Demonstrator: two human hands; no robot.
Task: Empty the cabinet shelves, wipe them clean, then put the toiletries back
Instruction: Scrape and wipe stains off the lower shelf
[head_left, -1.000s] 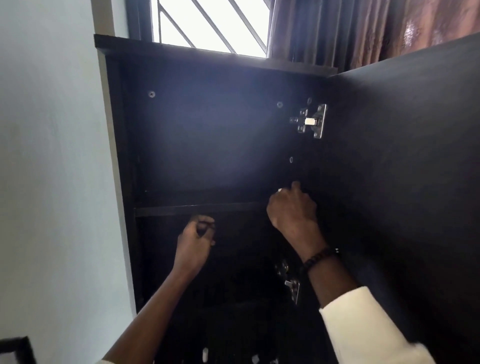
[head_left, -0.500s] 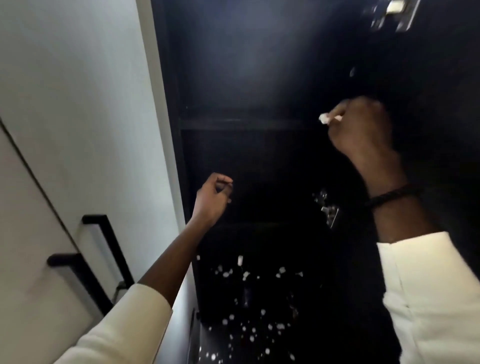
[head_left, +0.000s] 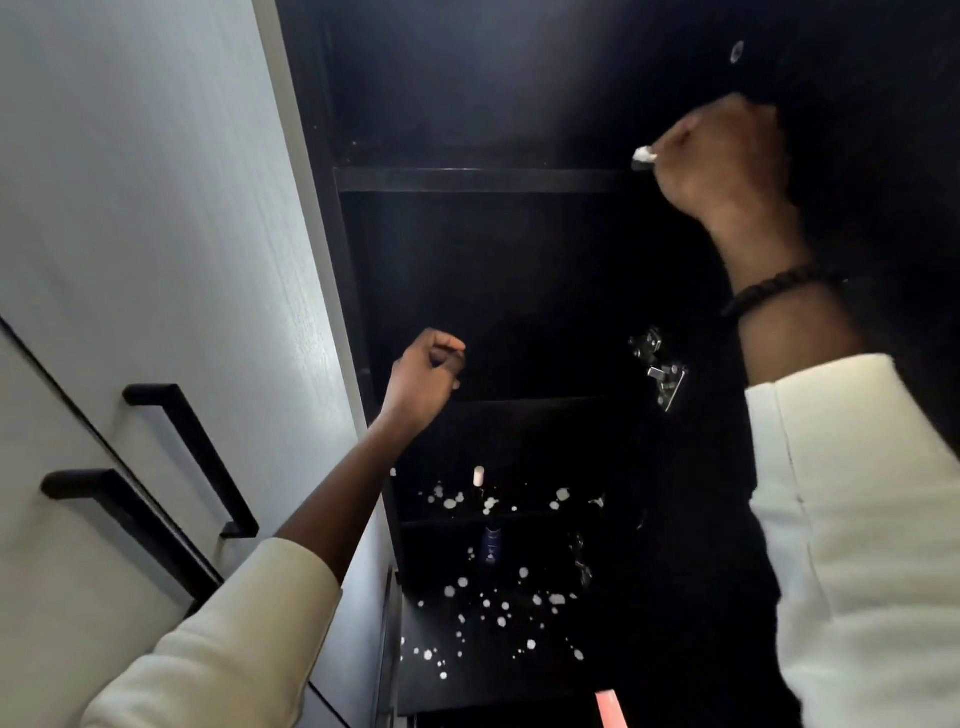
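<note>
Here, at the upper right of the frame, the right hand (head_left: 719, 156) curls its grip round a small white scrap (head_left: 643, 154), held at the right end of the dark cabinet's upper shelf edge (head_left: 478, 180). Mid-frame, the left hand (head_left: 423, 382) hangs loosely curled, holding nothing. Lower down, a dark blue bottle (head_left: 492, 544) stands on a white-speckled shelf (head_left: 493, 629).

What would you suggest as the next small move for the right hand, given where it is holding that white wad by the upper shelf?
Probably sweep the white wad leftward along the upper shelf. The right hand grips it at the shelf's right end, so the rest of that edge lies to its left. The white specks on the lower shelves can wait.
</note>
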